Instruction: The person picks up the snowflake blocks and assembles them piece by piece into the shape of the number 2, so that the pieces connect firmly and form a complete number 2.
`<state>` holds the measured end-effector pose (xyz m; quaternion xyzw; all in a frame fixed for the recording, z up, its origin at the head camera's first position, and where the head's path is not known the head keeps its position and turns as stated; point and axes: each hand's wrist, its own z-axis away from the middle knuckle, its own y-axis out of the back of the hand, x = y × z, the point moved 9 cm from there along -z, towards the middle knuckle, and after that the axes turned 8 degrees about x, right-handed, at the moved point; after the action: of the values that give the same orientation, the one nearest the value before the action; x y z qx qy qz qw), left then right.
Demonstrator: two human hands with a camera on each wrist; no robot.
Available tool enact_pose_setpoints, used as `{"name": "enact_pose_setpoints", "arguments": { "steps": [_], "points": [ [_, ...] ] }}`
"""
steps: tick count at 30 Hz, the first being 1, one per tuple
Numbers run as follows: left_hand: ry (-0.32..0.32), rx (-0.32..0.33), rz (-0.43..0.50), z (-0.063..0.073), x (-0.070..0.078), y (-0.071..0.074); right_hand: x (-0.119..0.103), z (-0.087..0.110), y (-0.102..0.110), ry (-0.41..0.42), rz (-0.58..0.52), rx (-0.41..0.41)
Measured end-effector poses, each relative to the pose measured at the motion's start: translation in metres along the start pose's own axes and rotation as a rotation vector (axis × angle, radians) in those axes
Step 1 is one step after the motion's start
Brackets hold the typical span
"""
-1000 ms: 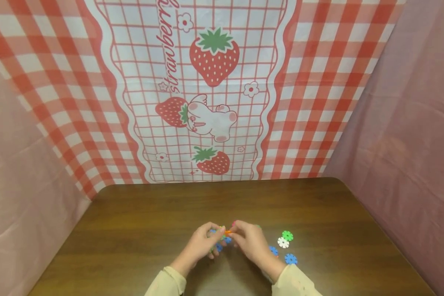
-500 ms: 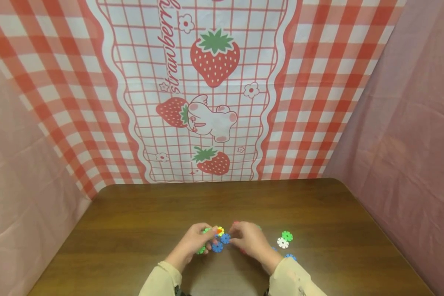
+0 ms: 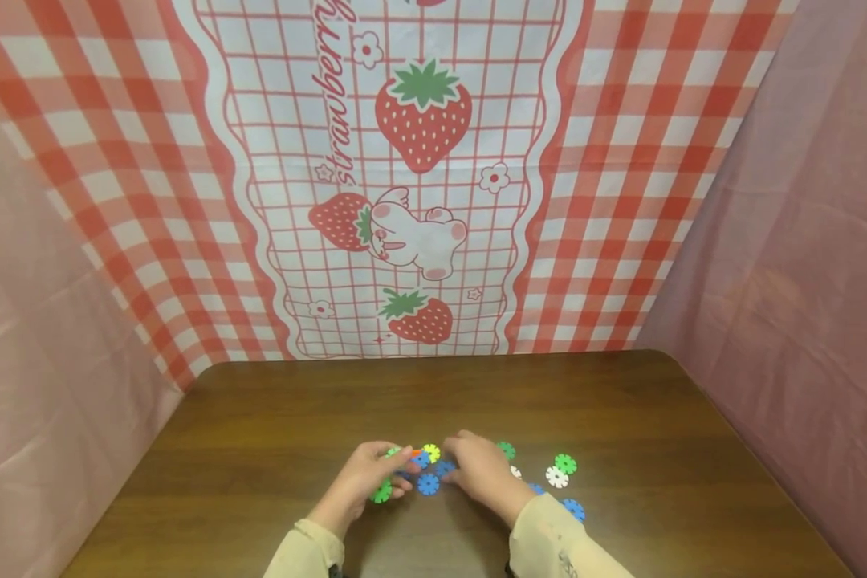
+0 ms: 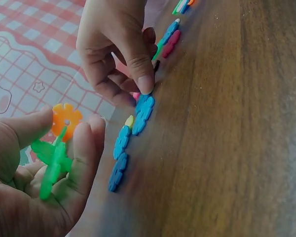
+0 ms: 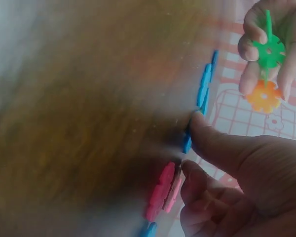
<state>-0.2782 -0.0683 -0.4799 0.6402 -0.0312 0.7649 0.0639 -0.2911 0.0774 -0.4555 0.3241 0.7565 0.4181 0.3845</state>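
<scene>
My left hand (image 3: 367,478) holds a joined piece of notched plastic snowflake discs, green (image 4: 53,165) and orange (image 4: 66,120), between thumb and fingers, raised off the table. My right hand (image 3: 482,475) reaches down to the table with fingers bent. Its thumb tip touches a blue disc (image 4: 145,104), and the index finger stays apart from the thumb. More blue discs (image 3: 428,484) and a yellow disc (image 3: 431,453) lie between the two hands. Pink discs (image 5: 161,191) lie beside my right fingers in the right wrist view.
Right of my right hand lie green discs (image 3: 565,463), white discs (image 3: 557,477) and blue discs (image 3: 573,510). The wooden table (image 3: 296,401) ends at a strawberry-print checked cloth (image 3: 607,201) hanging behind it. Pink cloth (image 3: 780,265) hangs on both sides.
One second ago both hands met at the orange disc. They have parted: the left hand moved left with the joined discs, and the right hand came down to a blue disc.
</scene>
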Motion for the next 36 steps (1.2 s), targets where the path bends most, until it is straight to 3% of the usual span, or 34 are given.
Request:
{"name": "enact_pose_setpoints", "arguments": {
  "steps": [8, 21, 24, 30, 33, 36],
  "points": [
    [0.002, 0.015, 0.026, 0.0, -0.004, 0.002, 0.006, 0.001, -0.003, -0.048, -0.058, -0.03],
    [-0.022, -0.051, 0.025, 0.003, -0.007, -0.012, 0.018, 0.012, 0.01, -0.128, -0.097, 0.044],
    [-0.023, -0.058, 0.023, 0.003, -0.008, -0.015, 0.02, 0.014, 0.009, -0.132, -0.236, 0.033],
    [-0.04, -0.079, 0.039, 0.004, -0.006, -0.022, 0.023, 0.018, 0.008, -0.224, -0.672, -0.037],
    [-0.05, -0.097, 0.034, 0.004, -0.005, -0.026, 0.026, 0.019, 0.011, -0.281, -0.781, -0.031],
    [-0.049, -0.111, 0.03, 0.005, -0.004, -0.029, 0.026, 0.02, 0.013, -0.309, -0.822, -0.018]
  ]
}}
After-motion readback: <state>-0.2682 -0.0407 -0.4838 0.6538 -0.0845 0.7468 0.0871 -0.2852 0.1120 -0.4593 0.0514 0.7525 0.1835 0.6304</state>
